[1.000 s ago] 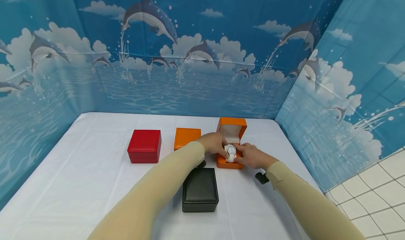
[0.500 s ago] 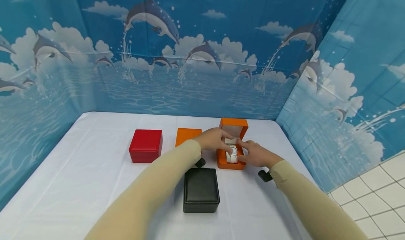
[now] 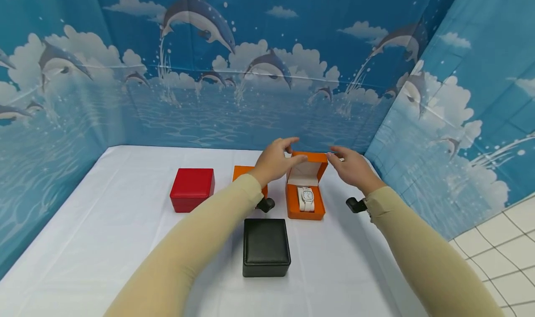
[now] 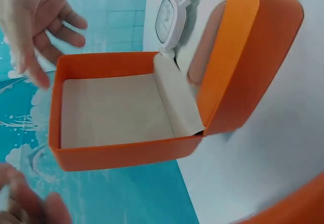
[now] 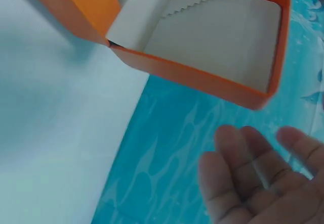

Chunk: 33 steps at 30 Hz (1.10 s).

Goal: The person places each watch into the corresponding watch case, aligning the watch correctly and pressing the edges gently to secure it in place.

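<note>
An orange watch box [image 3: 294, 211] stands with its lid raised [image 3: 321, 169]. Inside it lies a white watch [image 3: 307, 195] on a pale cushion, dial up. My left hand [image 3: 273, 161] is raised at the lid's left side, thumb and fingers spread and holding nothing. On the lid's other side is my right hand [image 3: 353, 168], its fingertips near the upper right corner of the lid. In the left wrist view, the lid's pale lining [image 4: 111, 113] faces the camera. The right wrist view has relaxed right-hand fingers [image 5: 223, 178] with a gap between them and the lid.
A shut black box [image 3: 266, 247] sits in front, nearer to me. Further left are a shut red box [image 3: 192, 190] and a second orange box [image 3: 242, 171], partly hidden by my left hand and sleeve. A dolphin-print curtain [image 3: 251, 122] borders the white-covered table [image 3: 125, 224].
Both hands have let go of the watch and moved up and away to either side of the raised lid. The watch stays in the orange box.
</note>
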Available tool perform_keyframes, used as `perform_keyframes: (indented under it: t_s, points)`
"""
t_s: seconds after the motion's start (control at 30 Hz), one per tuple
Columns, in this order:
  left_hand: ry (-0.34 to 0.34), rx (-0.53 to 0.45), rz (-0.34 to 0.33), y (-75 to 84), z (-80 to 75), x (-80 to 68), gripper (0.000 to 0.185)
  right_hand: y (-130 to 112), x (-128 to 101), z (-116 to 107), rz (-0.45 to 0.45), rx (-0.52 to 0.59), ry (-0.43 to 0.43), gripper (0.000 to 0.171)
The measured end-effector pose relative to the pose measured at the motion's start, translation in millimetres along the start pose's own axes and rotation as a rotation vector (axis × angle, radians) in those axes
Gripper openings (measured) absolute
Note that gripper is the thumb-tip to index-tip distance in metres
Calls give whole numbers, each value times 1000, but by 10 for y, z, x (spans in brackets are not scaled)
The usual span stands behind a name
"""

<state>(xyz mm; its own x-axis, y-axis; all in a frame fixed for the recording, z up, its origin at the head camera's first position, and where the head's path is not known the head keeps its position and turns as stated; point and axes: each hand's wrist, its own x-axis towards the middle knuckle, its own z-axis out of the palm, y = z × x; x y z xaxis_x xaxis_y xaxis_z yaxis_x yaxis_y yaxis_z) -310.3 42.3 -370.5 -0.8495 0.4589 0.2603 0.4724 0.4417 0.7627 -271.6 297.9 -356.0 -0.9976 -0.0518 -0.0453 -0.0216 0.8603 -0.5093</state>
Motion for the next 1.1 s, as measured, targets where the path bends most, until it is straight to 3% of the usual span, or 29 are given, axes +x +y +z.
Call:
perform_keyframes:
  t_s: [0.17,0.37,0.7,1.1]
  points:
    - [-81,103,-109,-41,52,83,73,-56,125,36,-11,17,-44,63]
    - [-110,153,-136,-140,141,149,58,-34,230,75,25,4,-52,57]
    - [-103,45,-200,-165,164,168,49,6,259,55,46,43,-102,60]
    - [-132,9,-198,-138,138,124,49,21,255,25,61,76,-153,61]
